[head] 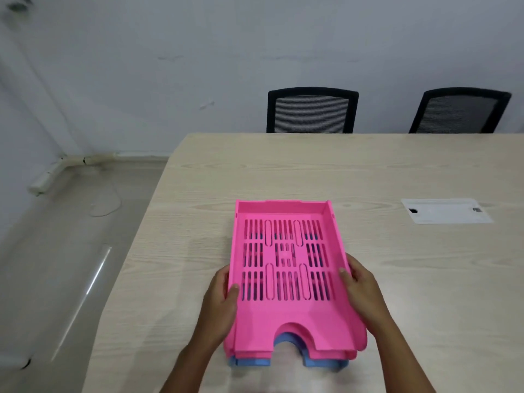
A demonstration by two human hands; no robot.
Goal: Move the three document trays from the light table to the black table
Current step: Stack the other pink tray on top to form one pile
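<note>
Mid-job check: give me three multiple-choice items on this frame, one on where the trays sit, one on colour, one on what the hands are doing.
1. Where is the tray stack?
A. on the light table
B. on a chair
C. on the floor

2. What colour is the bottom tray?
A. green
B. blue
C. yellow

3. What are the hands doing?
A. resting flat on the table
B. both off the stack
C. gripping the stack's two sides

Answers:
1 A, the tray stack sits on the light table.
2 B, the bottom tray shows blue under the pink ones.
3 C, the left hand and right hand clasp opposite sides.
</note>
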